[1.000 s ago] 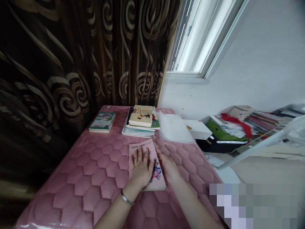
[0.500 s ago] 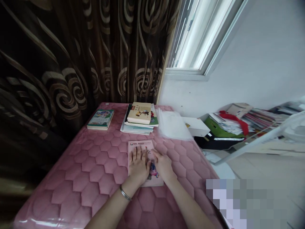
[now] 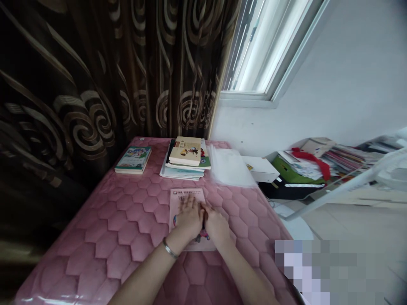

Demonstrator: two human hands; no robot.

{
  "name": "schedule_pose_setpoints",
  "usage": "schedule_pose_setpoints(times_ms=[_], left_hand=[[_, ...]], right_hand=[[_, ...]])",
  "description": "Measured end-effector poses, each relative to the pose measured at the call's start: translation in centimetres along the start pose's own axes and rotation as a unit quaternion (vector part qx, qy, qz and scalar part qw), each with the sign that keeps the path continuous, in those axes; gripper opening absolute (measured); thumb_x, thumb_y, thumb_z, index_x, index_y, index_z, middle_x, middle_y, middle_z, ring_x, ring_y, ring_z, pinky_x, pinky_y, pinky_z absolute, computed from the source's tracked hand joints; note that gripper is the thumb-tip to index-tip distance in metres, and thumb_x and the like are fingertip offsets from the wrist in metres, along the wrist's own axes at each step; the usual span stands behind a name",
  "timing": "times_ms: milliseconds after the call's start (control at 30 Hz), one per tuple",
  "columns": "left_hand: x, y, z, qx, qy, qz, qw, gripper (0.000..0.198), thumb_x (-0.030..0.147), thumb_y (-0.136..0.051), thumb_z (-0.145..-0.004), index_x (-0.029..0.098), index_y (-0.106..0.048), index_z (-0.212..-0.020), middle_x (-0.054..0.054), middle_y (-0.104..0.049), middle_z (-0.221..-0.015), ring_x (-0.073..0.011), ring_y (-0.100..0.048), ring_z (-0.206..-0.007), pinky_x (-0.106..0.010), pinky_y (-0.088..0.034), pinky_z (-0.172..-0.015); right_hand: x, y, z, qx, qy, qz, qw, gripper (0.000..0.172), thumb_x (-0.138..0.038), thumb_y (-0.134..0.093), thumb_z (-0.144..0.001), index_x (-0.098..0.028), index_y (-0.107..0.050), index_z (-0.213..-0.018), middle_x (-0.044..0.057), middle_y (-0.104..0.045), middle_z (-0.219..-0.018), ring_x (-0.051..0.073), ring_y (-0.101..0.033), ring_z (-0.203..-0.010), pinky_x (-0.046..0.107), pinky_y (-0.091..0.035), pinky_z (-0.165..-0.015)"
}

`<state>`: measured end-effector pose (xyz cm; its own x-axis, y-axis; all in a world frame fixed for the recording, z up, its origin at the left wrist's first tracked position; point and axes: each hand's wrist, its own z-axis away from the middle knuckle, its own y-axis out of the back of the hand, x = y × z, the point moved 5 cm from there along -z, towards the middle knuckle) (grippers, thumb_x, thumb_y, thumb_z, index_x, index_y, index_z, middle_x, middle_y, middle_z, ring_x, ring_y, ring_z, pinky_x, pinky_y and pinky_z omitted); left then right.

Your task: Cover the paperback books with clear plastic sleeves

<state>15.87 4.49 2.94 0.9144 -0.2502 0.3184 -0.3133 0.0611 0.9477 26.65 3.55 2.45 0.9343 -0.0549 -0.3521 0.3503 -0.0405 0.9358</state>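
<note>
A thin pink book (image 3: 187, 196) lies flat on the pink quilted table (image 3: 127, 224) in front of me. My left hand (image 3: 188, 218), with a silver bracelet on its wrist, rests palm down on the cover, fingers spread. My right hand (image 3: 216, 222) lies flat beside it on the book's right part, touching the left hand. Neither hand grips anything. The hands hide the lower half of the cover.
Behind the pink book stands a stack of books (image 3: 186, 157), with a green-covered book (image 3: 133, 159) to its left and clear plastic sleeves (image 3: 230, 169) to its right. A dark patterned curtain (image 3: 95, 76) hangs behind. Right of the table lie a white box (image 3: 260, 168) and piled papers (image 3: 305, 167).
My right hand has slid left from the book's right edge onto the cover until it meets my left hand. My view has shifted slightly.
</note>
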Motion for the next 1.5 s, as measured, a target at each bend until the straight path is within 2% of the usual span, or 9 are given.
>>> schedule_pose_setpoints(times_ms=[133,300,467,600,733,867,1167,1333,1500], left_hand=[[0.9,-1.0,-1.5,0.013,-0.079,-0.007,0.997,0.057,0.039,-0.022,-0.096,0.013,-0.031,-0.145,-0.009,-0.028,-0.153,-0.0244,-0.019,-0.143,-0.048,-0.014,-0.116],[-2.7,-1.1,-1.9,0.067,-0.025,-0.054,0.996,0.057,0.040,-0.026,-0.095,0.016,-0.029,-0.146,-0.008,-0.026,-0.154,-0.0235,-0.022,-0.142,-0.045,-0.016,-0.116],[-6.8,1.1,-1.4,0.095,0.042,-0.089,0.991,0.055,0.033,-0.030,-0.093,0.015,-0.032,-0.145,-0.009,-0.033,-0.151,-0.0261,-0.027,-0.140,-0.051,-0.018,-0.115],[-7.8,2.8,0.1,0.126,0.081,-0.129,0.980,0.051,0.025,-0.033,-0.092,0.015,-0.039,-0.141,-0.014,-0.043,-0.145,-0.0286,-0.037,-0.133,-0.050,-0.030,-0.108],[-6.5,3.2,2.3,0.124,0.105,-0.177,0.971,0.048,0.017,-0.042,-0.088,0.016,-0.047,-0.135,-0.018,-0.055,-0.122,-0.0293,-0.057,-0.106,-0.042,-0.051,-0.084],[-5.2,2.4,3.9,0.078,0.127,-0.197,0.969,0.047,0.009,-0.035,-0.088,0.018,-0.047,-0.133,-0.016,-0.056,-0.107,-0.0219,-0.065,-0.077,-0.032,-0.055,-0.059],[-6.0,2.8,3.0,0.072,0.150,-0.191,0.967,0.044,0.002,-0.029,-0.088,0.013,-0.050,-0.126,-0.018,-0.055,-0.110,-0.0183,-0.068,-0.070,-0.027,-0.054,-0.053],[-3.6,2.2,2.8,0.108,0.051,-0.215,0.969,0.042,0.005,-0.034,-0.088,0.014,-0.055,-0.123,-0.017,-0.057,-0.122,-0.0261,-0.063,-0.097,-0.039,-0.055,-0.076],[0.6,-1.3,5.8,0.114,-0.129,-0.141,0.975,0.050,0.025,-0.040,-0.091,0.012,-0.041,-0.139,-0.012,-0.042,-0.146,-0.0285,-0.037,-0.134,-0.048,-0.035,-0.108]], right_hand=[[0.2,-0.2,0.2,-0.012,-0.030,0.026,0.999,0.040,-0.022,-0.030,-0.096,-0.020,-0.060,-0.123,0.013,-0.072,-0.100,0.020,-0.069,-0.087,0.026,-0.049,-0.071],[-0.3,-0.9,0.3,-0.003,-0.005,0.083,0.996,0.041,-0.021,-0.036,-0.094,-0.027,-0.053,-0.131,0.010,-0.073,-0.092,0.022,-0.070,-0.080,0.028,-0.050,-0.065],[-0.6,-1.0,0.4,0.001,-0.008,0.107,0.994,0.045,-0.020,-0.041,-0.091,-0.025,-0.050,-0.135,0.010,-0.073,-0.083,0.021,-0.070,-0.073,0.026,-0.050,-0.063],[-0.9,-0.5,0.6,-0.009,-0.004,0.110,0.994,0.045,-0.019,-0.039,-0.092,-0.024,-0.050,-0.135,0.011,-0.074,-0.084,0.021,-0.071,-0.075,0.027,-0.050,-0.063],[-1.0,-0.4,0.7,-0.004,-0.004,0.112,0.994,0.044,-0.020,-0.040,-0.092,-0.022,-0.051,-0.135,0.012,-0.074,-0.083,0.022,-0.071,-0.075,0.027,-0.050,-0.063],[-0.9,-0.5,0.7,0.008,-0.007,0.113,0.994,0.043,-0.020,-0.038,-0.093,-0.019,-0.052,-0.133,0.013,-0.073,-0.082,0.022,-0.071,-0.073,0.027,-0.050,-0.062],[-0.6,-0.8,0.3,-0.004,0.013,0.118,0.993,0.044,-0.021,-0.042,-0.091,-0.020,-0.051,-0.134,0.013,-0.073,-0.087,0.023,-0.071,-0.076,0.028,-0.051,-0.065],[-0.5,-1.0,0.2,-0.010,0.011,0.130,0.991,0.046,-0.020,-0.042,-0.090,-0.019,-0.049,-0.135,0.014,-0.073,-0.088,0.023,-0.071,-0.077,0.029,-0.052,-0.067],[-0.5,-1.1,0.3,-0.023,0.018,0.132,0.991,0.046,-0.020,-0.039,-0.092,-0.020,-0.046,-0.137,0.013,-0.073,-0.090,0.020,-0.071,-0.078,0.026,-0.052,-0.069]])
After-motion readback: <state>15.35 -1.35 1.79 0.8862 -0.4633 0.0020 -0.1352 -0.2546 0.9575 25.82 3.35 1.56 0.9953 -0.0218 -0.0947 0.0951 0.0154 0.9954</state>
